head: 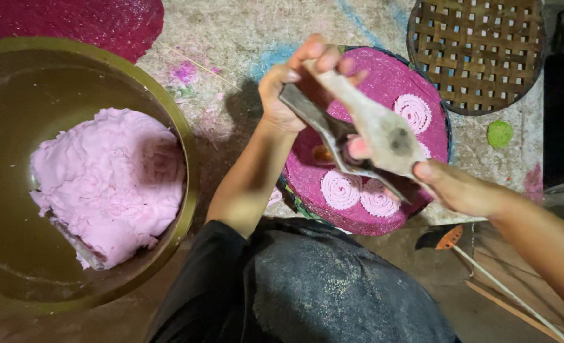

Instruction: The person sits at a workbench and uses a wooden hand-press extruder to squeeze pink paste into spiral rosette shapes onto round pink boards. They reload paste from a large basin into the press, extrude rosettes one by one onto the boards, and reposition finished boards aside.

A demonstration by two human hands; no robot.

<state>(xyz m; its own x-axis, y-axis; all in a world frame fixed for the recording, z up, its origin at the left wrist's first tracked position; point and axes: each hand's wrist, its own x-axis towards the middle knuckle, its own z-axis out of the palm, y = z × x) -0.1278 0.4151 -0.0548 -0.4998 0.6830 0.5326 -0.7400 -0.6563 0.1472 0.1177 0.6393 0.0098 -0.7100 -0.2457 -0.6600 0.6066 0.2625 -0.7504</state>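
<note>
Big bowl [186, 159] holds pink dough [110, 181]; round mat [390, 82] carries pink spirals [340, 189]. Left hand [294, 86] and right hand [450, 187] both clamp the press [358, 136], over a rough stained floor [231, 38]

Both forearms are bare, the left hand [294, 89] and right hand [453, 187] wear no gloves, and dusty black cloth [307, 286] covers the lap.

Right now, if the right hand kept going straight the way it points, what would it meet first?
The right hand points left, gripping one handle of the wooden press. Straight on, it would likely meet the press body first, then the left hand on the other handle. Depth is hard to judge.
</note>
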